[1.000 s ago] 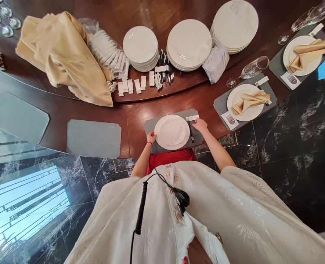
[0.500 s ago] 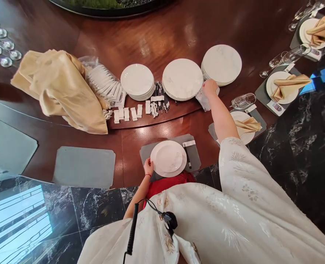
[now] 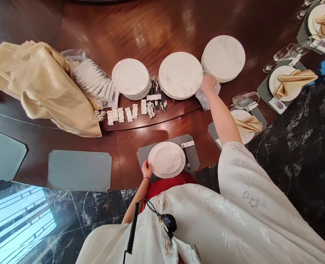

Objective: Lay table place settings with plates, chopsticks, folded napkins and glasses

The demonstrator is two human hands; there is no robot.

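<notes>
My right hand [image 3: 208, 85] is stretched out to a clear plastic bag [image 3: 205, 101] between two plate stacks. Its fingers are closed at the top of the bag and partly hidden; what lies inside the bag is unclear. My left hand [image 3: 147, 169] is curled at the left rim of a large white plate [image 3: 152, 161], touching or almost touching it. A smaller plate [image 3: 168, 157] sits on the large one, upon a grey placemat [image 3: 143, 149]. Black chopsticks [image 3: 186, 157] lie right of the plates, on a white rest [image 3: 188, 144].
Behind are stacks of white plates [image 3: 181, 73], chopsticks [image 3: 157, 91], several white rests [image 3: 121, 114], packets in plastic [image 3: 92, 79] and a gold cloth pile [image 3: 43, 80]. A bare placemat [image 3: 79, 170] lies left. Place settings with gold napkins [image 3: 296, 82] and stemmed glasses [image 3: 245, 99] stand right.
The view has shifted slightly, so the table things sit a little differently in the picture. My right hand stays at the plastic bag, my left at the plate's rim.
</notes>
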